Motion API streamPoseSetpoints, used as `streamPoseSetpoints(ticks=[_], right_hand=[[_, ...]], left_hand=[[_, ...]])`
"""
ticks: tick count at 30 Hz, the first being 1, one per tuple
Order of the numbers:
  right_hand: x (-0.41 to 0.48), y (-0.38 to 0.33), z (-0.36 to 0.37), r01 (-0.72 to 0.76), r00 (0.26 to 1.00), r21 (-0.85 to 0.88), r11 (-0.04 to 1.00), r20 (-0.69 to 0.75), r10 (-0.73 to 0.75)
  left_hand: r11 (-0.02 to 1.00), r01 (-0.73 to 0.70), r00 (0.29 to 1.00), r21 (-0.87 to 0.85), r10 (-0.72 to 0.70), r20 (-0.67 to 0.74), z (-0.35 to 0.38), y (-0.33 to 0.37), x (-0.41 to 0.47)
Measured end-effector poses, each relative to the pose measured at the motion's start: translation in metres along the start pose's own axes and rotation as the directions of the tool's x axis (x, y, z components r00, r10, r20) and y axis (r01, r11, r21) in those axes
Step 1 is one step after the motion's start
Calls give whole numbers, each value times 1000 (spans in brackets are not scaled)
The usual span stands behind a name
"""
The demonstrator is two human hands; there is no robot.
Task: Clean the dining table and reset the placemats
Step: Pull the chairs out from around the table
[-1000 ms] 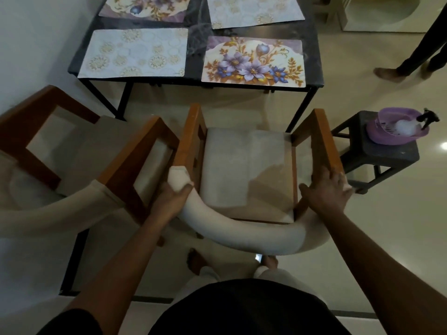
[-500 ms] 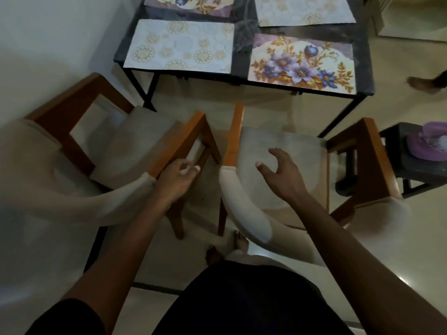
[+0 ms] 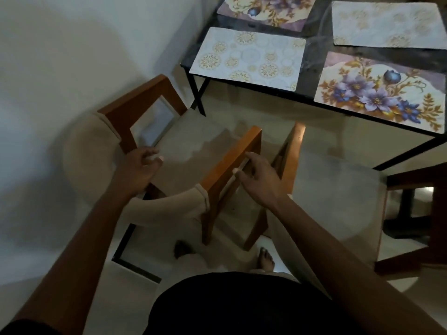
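Hovering over the left chair point(image 3: 188, 151), both hands hold nothing. Left hand point(image 3: 137, 165) is near its left armrest, fingers loosely curled and apart. Right hand point(image 3: 261, 182) is above its right armrest, fingers spread; contact cannot be confirmed. Second chair point(image 3: 338, 189) stands just beside. Dining table point(image 3: 314, 42) stands beyond, carrying four flat mats: near white placemat point(image 3: 249, 56), near floral placemat point(image 3: 382, 90), far floral placemat point(image 3: 266, 10), far white placemat point(image 3: 387, 25).

Far floral placemat point(image 3: 266, 13) partly off frame
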State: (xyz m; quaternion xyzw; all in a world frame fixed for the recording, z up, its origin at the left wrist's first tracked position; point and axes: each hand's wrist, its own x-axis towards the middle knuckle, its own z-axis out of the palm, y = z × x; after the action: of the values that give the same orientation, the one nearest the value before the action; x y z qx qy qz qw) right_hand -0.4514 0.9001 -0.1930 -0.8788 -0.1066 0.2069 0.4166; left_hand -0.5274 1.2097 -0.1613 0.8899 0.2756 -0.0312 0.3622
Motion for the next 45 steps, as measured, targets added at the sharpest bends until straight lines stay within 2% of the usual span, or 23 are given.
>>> streamPoseSetpoints(ticks=[3,6,11,14,18,21,23,25,27,29,32,36,39,45], right_hand=[[16,-17,35,-56,998,13,998,21,55],[33,-31,76,-188,982,35,981,33,187],[46,-48,152,-368,929,17,930,-37,369],[54,-60,186,-487,861,2,873,-164,481],[51,-66,204,-501,811,75,862,-307,498],[41,-71,213,-521,773,128,844,-349,530],[33,-76,225,-540,745,181,822,-352,567],[27,-79,231,-569,681,304,764,-347,645],[29,-77,232,-566,648,385,729,-340,682],[35,-74,229,-561,660,369,741,-340,670],[38,-72,221,-564,687,321,761,-328,648],[36,-62,214,-556,705,334,761,-296,645],[31,-49,206,-567,700,318,760,-300,648],[27,-24,163,-584,688,256,771,-349,636]], left_hand=[[997,-39,999,71,38,2,-38,-32,31],[991,-77,997,109,77,6,-72,-68,77],[972,-158,976,175,127,176,-107,-116,143],[951,-229,952,206,175,251,-125,-142,178],[919,-243,950,312,161,266,-140,-176,210],[856,-266,957,444,177,231,-139,-199,226],[894,-176,979,412,115,168,-141,-205,228],[956,1,993,293,-35,111,-141,-203,239],[973,156,979,168,-175,102,-145,-199,246],[969,215,967,126,-229,108,-150,-200,254],[968,222,966,119,-235,108,-148,-199,252],[957,249,966,151,-256,29,-135,-180,234],[948,279,955,151,-290,59,-128,-187,223],[962,227,960,151,-247,131,-106,-189,211]])
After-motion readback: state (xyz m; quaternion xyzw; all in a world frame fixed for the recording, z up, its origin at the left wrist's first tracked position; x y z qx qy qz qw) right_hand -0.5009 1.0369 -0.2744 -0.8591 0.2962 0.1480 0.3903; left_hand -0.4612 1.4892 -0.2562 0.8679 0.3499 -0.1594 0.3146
